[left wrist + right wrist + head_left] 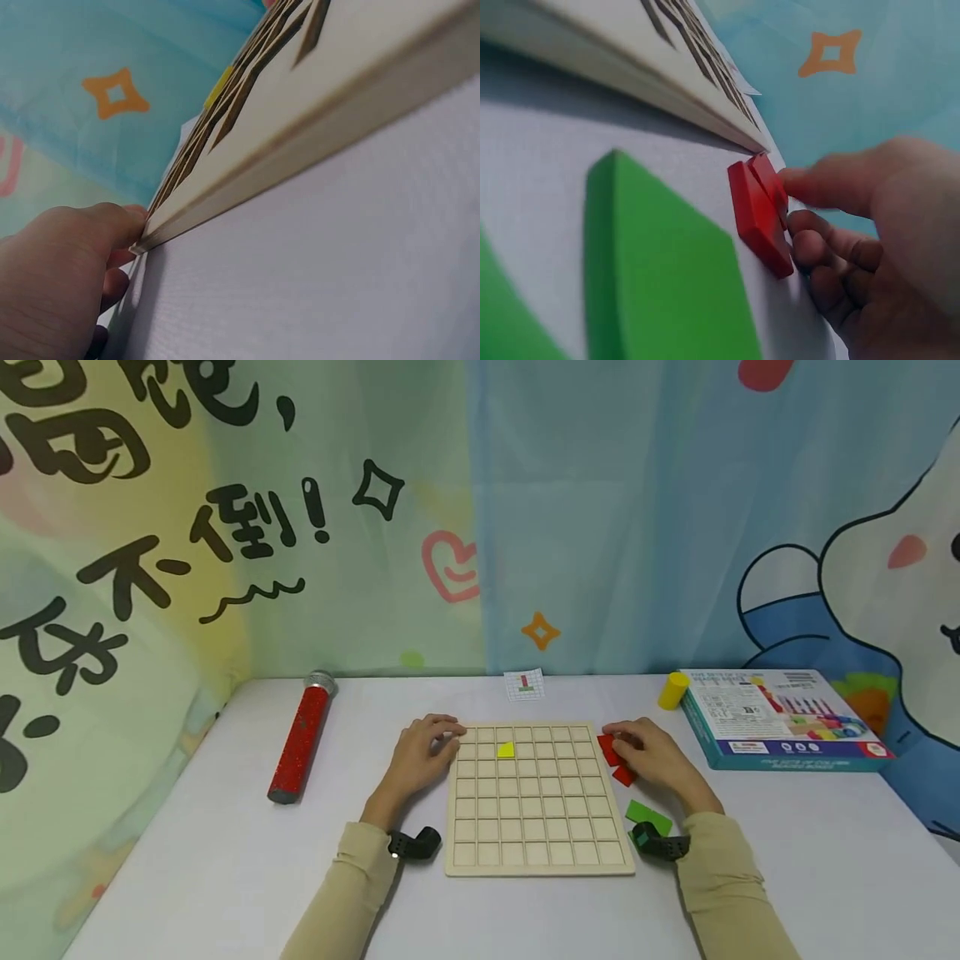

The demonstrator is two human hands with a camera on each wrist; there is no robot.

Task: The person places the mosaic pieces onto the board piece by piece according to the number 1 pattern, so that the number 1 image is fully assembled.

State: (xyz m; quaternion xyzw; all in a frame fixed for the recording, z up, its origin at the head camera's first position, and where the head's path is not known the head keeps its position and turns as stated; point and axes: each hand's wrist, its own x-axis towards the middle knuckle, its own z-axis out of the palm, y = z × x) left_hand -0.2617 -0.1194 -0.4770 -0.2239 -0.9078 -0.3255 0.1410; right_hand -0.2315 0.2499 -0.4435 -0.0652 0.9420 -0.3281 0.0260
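Note:
A pale wooden grid board (531,810) lies flat on the white table, with one small yellow piece (506,750) in an upper square. At the board's far left corner, my left hand (422,756) holds the edge between thumb and fingers; in the left wrist view the fingertips (127,217) meet that corner. Just off the board's right side, my right hand (656,758) pinches a flat red piece (608,749). A second red piece (624,775) lies nearer me, touching or close to it in the right wrist view. Green pieces (647,817) lie nearer my right wrist, partly hidden by its camera.
Behind the board lies a small printed grid card (523,685). A yellow cylinder (672,691) stands at the back right by a flat printed box (787,718). On the left lies a red tube with a silvery end (303,739). A printed curtain (570,527) hangs behind the table.

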